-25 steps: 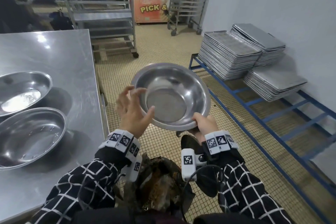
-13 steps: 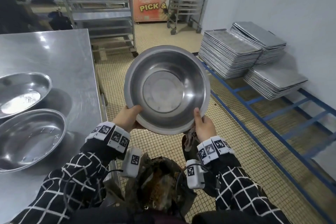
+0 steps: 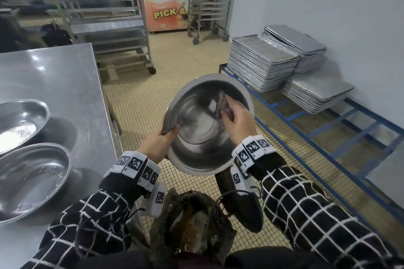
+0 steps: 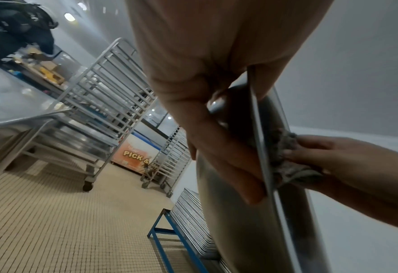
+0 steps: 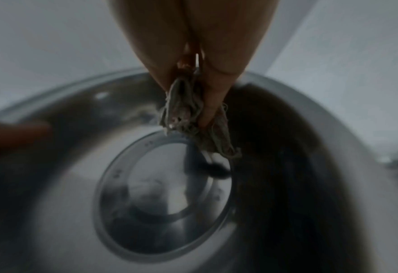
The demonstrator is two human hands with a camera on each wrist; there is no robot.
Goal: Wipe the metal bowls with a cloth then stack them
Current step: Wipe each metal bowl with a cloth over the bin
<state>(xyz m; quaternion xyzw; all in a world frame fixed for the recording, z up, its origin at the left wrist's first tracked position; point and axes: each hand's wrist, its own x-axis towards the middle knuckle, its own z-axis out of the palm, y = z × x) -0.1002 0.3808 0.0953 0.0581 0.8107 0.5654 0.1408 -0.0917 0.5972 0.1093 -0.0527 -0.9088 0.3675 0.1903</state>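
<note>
I hold a round metal bowl (image 3: pixel 196 135) in the air over the tiled floor, its mouth tilted toward me. My left hand (image 3: pixel 162 137) grips its left rim, thumb inside and fingers (image 4: pixel 226 166) behind the wall. My right hand (image 3: pixel 235 120) is inside the bowl and grips a crumpled grey cloth (image 3: pixel 223 105) against the far right inner wall. In the right wrist view the cloth (image 5: pixel 193 120) hangs from my fingers just above the bowl's flat bottom (image 5: pixel 167 194). Two more metal bowls (image 3: pixel 15 120) (image 3: pixel 28 179) sit side by side on the steel table at left.
The steel table (image 3: pixel 59 85) edge runs close to my left arm. A blue low rack (image 3: pixel 328 133) with stacks of baking trays (image 3: pixel 262 63) stands along the right wall. Wheeled tray racks (image 3: pixel 105 17) and a chest freezer (image 3: pixel 166 13) stand at the back.
The bowl has come lower and tilted. My right hand let go of the bowl's lower rim and moved inside it with the cloth. My left hand shifted up the left rim.
</note>
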